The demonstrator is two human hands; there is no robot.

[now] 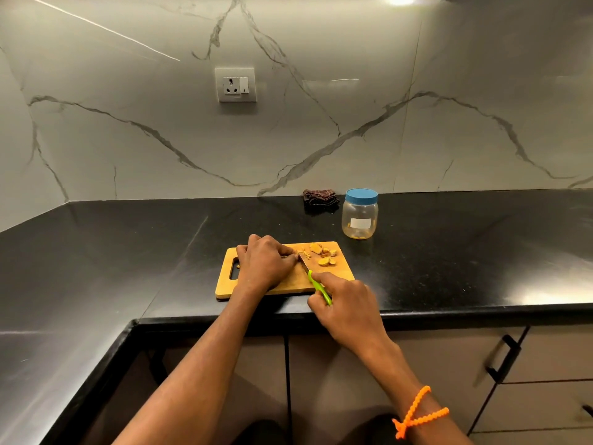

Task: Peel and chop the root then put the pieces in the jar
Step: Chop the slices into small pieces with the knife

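Wooden cutting board [288, 281] lies on a black countertop [128, 252], its long axis running left to right and its cut-out handle at the left end. On the board, the left hand [264, 263] is curled knuckles-up, fingertips pressed down at the knife blade; whatever piece of root it may be pinning is hidden beneath the fingers. The right hand [345, 305], at the board's near right corner, grips the green handle of a knife [316, 282]. The knife's long axis runs diagonally, with the handle toward the person and to the right, and the blade pointing away and to the left, its tip next to the left fingertips. Chopped yellow root pieces [324, 253] lie scattered on the board's far right part, just right of the blade.

Beyond the board's far right corner stands an upright clear plastic jar [360, 218] with a blue lid [361, 195] screwed on; a few yellow bits sit at its bottom. Left of the jar, against the marble wall, lies a folded dark cloth [321, 199]. An orange beaded band [417, 412] circles the right wrist.
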